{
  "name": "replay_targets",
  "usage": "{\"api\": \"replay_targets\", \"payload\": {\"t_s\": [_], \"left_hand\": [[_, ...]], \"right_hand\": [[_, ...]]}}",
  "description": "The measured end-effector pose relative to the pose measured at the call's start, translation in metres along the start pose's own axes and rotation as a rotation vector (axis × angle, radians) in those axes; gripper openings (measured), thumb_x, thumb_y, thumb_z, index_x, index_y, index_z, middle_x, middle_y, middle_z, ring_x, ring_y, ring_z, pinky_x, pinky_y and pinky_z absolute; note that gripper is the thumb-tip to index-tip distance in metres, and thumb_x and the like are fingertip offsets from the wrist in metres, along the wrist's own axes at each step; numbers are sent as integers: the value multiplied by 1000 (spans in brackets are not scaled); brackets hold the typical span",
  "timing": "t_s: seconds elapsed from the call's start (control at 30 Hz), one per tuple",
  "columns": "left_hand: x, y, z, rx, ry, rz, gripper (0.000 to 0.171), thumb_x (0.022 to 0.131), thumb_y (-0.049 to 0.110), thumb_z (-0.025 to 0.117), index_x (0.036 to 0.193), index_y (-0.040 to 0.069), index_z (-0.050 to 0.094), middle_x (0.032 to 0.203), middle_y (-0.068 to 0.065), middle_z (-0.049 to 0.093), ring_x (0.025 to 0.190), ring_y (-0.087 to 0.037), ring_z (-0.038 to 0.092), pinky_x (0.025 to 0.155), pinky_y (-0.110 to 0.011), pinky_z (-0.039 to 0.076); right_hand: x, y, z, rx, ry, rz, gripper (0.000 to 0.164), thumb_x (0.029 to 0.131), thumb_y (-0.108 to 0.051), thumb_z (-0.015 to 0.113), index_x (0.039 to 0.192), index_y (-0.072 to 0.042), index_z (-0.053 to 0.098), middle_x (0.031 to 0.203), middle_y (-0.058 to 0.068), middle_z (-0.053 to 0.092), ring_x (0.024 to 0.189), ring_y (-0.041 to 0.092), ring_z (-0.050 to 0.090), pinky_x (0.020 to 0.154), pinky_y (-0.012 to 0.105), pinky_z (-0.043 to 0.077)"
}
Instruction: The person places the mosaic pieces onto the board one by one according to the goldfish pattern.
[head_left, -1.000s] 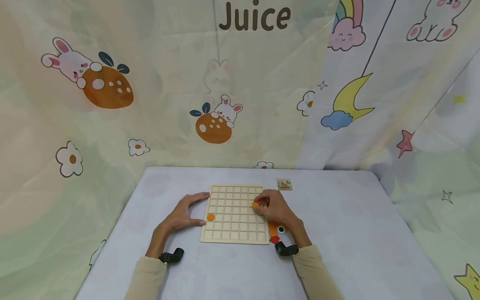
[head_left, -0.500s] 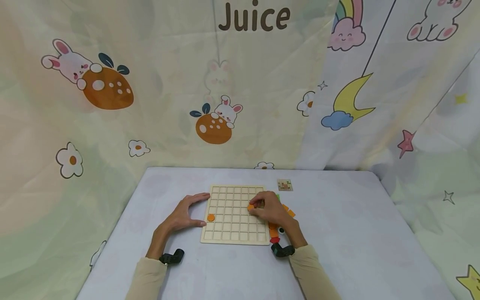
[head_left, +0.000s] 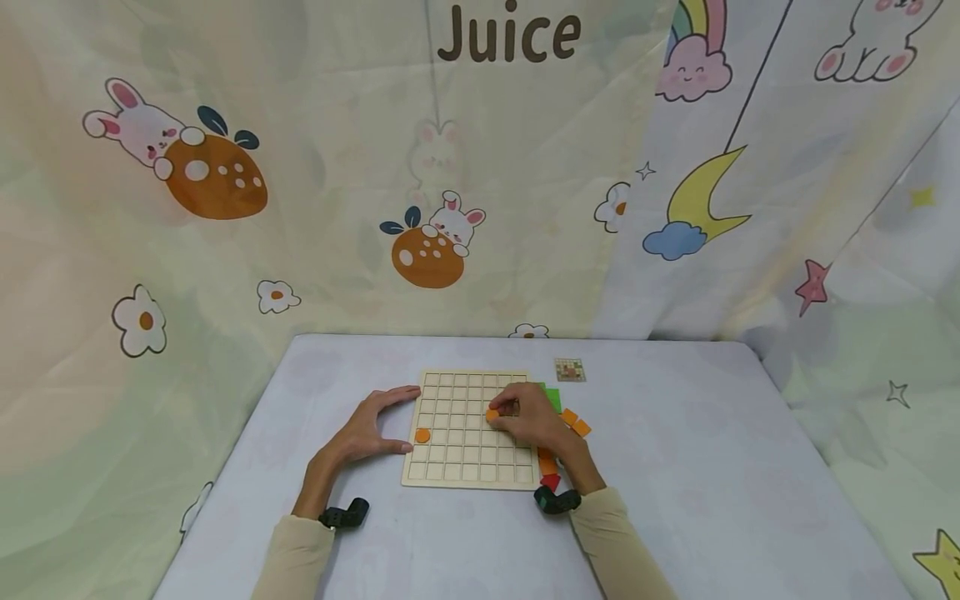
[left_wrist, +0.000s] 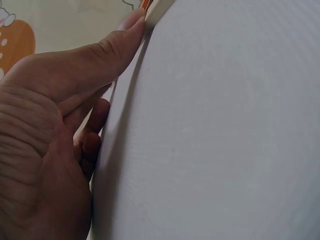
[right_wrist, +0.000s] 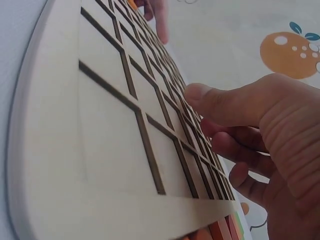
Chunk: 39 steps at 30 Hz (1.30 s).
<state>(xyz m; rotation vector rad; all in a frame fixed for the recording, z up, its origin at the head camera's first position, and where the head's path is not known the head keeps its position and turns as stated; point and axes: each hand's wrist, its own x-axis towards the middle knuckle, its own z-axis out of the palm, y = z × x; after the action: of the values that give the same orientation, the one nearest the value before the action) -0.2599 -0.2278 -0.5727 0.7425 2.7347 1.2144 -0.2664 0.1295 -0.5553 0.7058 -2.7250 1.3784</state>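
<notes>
A pale wooden grid board (head_left: 457, 471) lies on the table. Along its left edge rests my left hand (head_left: 360, 429), thumb and forefinger stretched apart with their tips at the rim; the left wrist view shows the thumb (left_wrist: 110, 55) against the board's side. One orange disc (head_left: 422, 435) sits in a cell of the left column. Over the right half of the board, my right hand (head_left: 531, 415) pinches a small orange piece (head_left: 492, 414) between thumb and forefinger. That piece is hidden behind the thumb (right_wrist: 220, 102) in the right wrist view, where the other fingers are curled.
Right of the board lie green squares (head_left: 553, 397), orange squares (head_left: 576, 422), more orange pieces (head_left: 547, 461) and a red piece (head_left: 551, 482), partly hidden by the right arm. A small patterned card (head_left: 570, 370) is behind them. A printed cloth backdrop (head_left: 337, 167) stands behind the table.
My right hand has moved left over the board with the orange piece, uncovering green and orange squares at the right. My left hand has stayed at the board's edge.
</notes>
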Motion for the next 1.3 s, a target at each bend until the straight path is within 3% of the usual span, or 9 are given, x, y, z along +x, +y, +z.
{"api": "replay_targets", "payload": {"t_s": [0.4, 0.7, 1.3], "left_hand": [[1, -1, 0, -3, -2, 10, 96, 74, 36, 100, 158, 13, 59, 167, -11, 55, 151, -42, 50, 122, -71, 38], [1, -4, 0, -20, 3, 20, 96, 74, 37, 101, 157, 13, 60, 166, -9, 56, 149, -40, 51, 121, -69, 40], [-1, 3, 0, -20, -4, -15, 96, 73, 35, 101, 158, 15, 60, 168, -9, 54, 151, -41, 49, 124, -72, 36]], "right_hand": [[8, -3, 8, 17, -18, -2, 17, 86, -9, 93, 101, -11, 85, 93, -4, 77, 81, 8, 64, 74, 22, 56], [13, -6, 13, 68, -31, -54, 16, 86, -7, 93, 99, -7, 84, 89, 2, 78, 77, 8, 64, 70, 22, 57], [31, -17, 25, 21, -96, -45, 16, 88, -9, 91, 103, -9, 85, 92, -2, 76, 81, 9, 64, 73, 21, 56]]}}
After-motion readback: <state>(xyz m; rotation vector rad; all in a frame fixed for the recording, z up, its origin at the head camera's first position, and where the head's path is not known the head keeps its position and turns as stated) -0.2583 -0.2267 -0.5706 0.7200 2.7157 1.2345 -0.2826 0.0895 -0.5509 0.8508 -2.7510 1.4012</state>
